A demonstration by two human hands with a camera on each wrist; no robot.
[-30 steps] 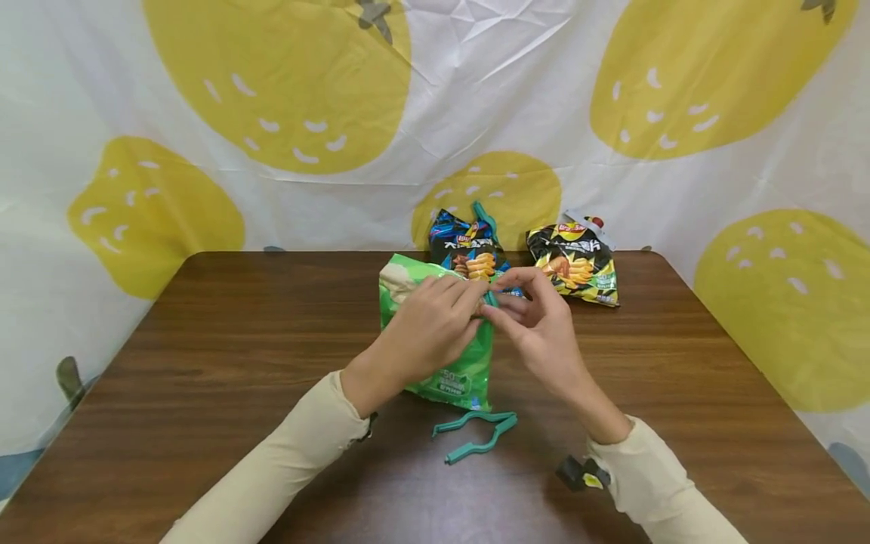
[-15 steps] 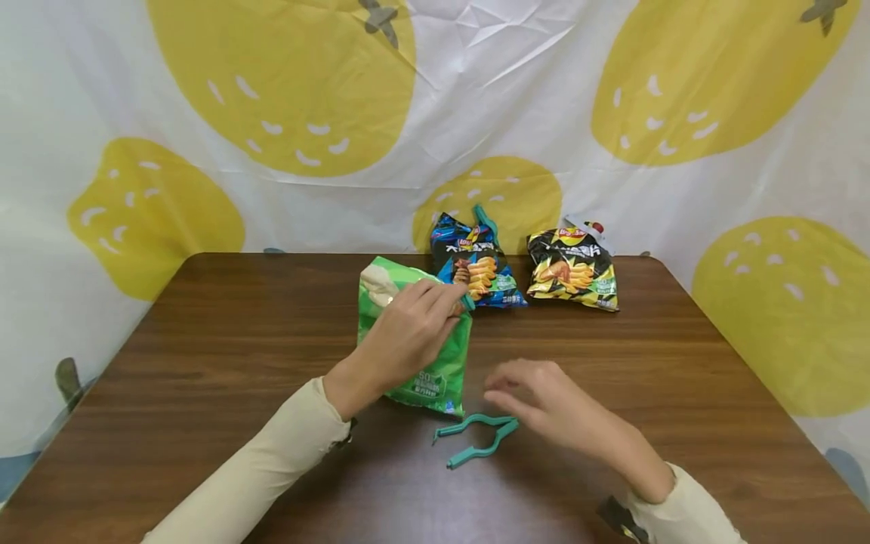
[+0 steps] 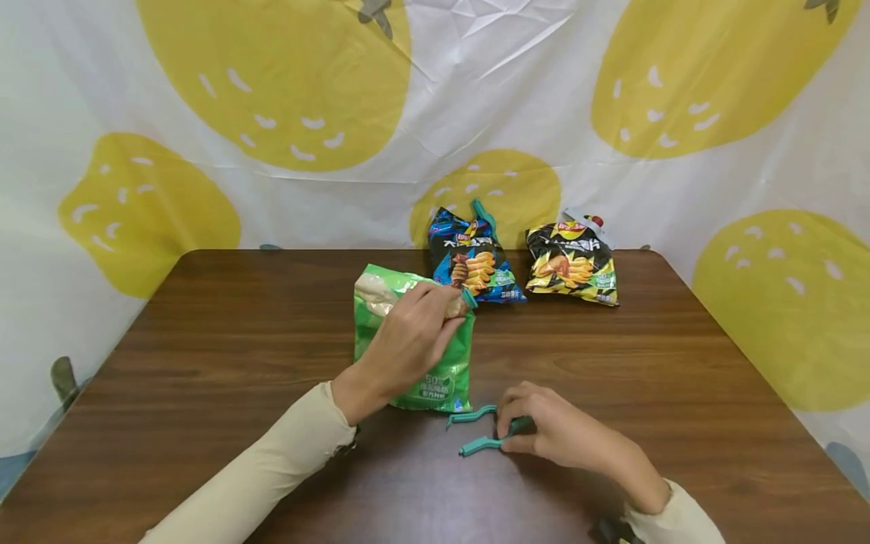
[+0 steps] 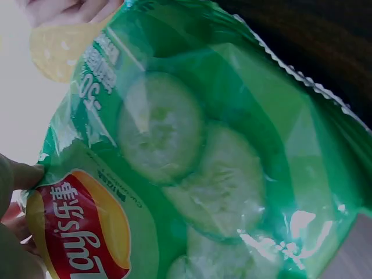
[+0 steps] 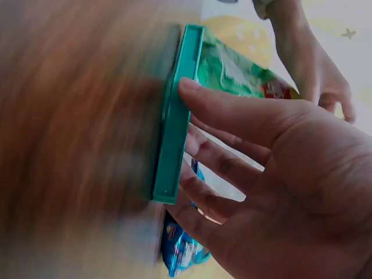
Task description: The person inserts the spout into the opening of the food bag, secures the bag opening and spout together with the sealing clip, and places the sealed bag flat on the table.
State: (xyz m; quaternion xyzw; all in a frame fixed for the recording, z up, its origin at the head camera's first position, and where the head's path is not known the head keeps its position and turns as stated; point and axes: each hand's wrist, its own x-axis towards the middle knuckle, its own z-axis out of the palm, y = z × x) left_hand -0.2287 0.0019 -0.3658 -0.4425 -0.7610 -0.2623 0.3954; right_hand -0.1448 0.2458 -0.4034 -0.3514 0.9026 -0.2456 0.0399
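Observation:
In the head view, my left hand (image 3: 408, 332) grips the top edge of a green Lay's potato chip bag (image 3: 445, 370), which stands on the table. The left wrist view shows the bag's cucumber-printed front (image 4: 192, 151) close up. A small teal end pokes out by those fingertips; I cannot tell whether it belongs to the bag. In front of the bag, my right hand (image 3: 553, 431) pinches a teal bag clip (image 3: 481, 444) at its hinge end. The clip's two arms are spread, pointing left. In the right wrist view, my thumb presses the clip (image 5: 173, 136), with fingers behind it.
Behind the green bag leans a blue chip bag (image 3: 469, 261) with a teal clip (image 3: 484, 215) at its top. A black and yellow chip bag (image 3: 571, 264) is to its right, a silvery piece at its top. The wooden table (image 3: 238, 363) meets a lemon-print cloth (image 3: 326, 211).
My right hand has left the top of the green bag, come down toward me and taken hold of the clip. My left hand has shifted slightly left with the bag.

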